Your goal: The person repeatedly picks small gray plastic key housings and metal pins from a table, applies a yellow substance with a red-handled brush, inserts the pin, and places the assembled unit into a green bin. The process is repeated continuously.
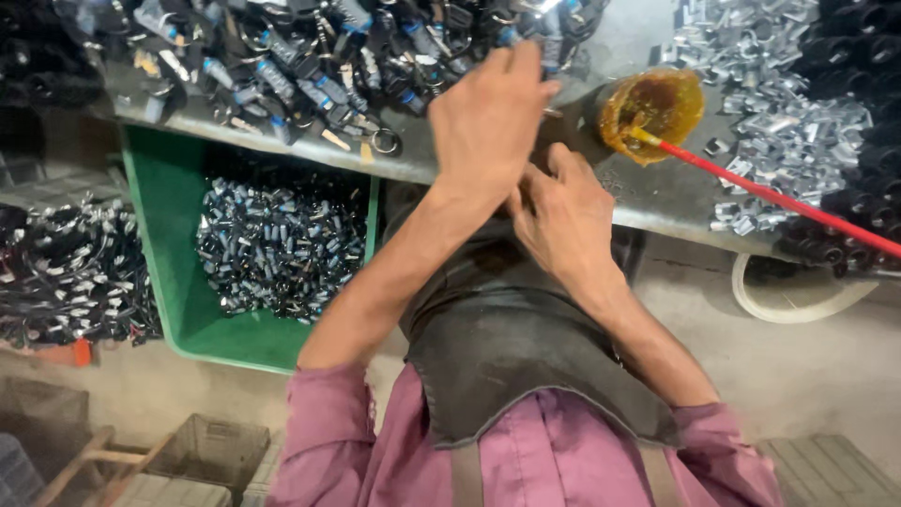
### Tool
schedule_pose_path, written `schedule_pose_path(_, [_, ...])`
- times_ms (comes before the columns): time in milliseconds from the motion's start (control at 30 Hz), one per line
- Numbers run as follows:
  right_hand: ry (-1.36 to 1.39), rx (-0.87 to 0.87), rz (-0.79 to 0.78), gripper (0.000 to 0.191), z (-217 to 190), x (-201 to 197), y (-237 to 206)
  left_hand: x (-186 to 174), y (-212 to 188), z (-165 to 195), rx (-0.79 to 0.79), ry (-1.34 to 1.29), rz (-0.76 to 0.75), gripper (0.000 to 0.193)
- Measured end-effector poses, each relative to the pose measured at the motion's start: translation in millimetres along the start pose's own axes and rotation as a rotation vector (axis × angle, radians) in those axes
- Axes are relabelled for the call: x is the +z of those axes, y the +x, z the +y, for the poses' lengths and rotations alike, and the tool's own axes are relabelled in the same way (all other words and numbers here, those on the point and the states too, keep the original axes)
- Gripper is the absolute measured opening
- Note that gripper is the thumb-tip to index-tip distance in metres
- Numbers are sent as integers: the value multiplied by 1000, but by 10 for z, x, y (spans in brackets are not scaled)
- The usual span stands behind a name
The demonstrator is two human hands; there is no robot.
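Grey bench (pixel 657 192) cluttered (metal parts); left hand (pixel 488 117), right hand (pixel 563 221) meet, grip unclear.

Left hand (pixel 493 117) and right hand (pixel 563 221) at bench edge (pixel 657 202), amber jar (pixel 652 108), green crate (pixel 169 235)

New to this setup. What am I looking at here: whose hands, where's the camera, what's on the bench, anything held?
One picture, from a camera on the person's head, looking down at their own bare hands; no robot. The left hand reaches over the metal bench toward a pile of black and blue parts. The right hand sits just below it; whether either grips anything is hidden. Also on the bench: an amber pot with a red stick and silver clips. A green bin below holds more parts.
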State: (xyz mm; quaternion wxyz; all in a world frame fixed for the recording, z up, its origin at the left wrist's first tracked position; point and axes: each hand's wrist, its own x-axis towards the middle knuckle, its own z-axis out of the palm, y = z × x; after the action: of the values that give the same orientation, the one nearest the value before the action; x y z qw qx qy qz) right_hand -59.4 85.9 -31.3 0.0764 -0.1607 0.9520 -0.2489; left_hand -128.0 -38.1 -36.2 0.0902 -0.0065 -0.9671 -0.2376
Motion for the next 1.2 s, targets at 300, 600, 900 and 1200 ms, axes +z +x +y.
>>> schedule_pose_path(300, [-83, -211, 101, 39, 3, 308, 13, 5, 316, 256, 44, 60, -111, 12])
schedule_pose_path(600, [-16, -188, 145, 28, -137, 192, 11, -1045, -8, -358, -118, -1161, -149, 22])
schedule_pose_path(900, [1184, 250, -67, 14, 35, -53, -316, -1019, -820, -218, -528, -1096, -465, 7])
schedule_pose_path(1200, [1388, 221, -51, 13, 77, -99, -438, -797, -1022, -285, -423, -1158, -569, 13])
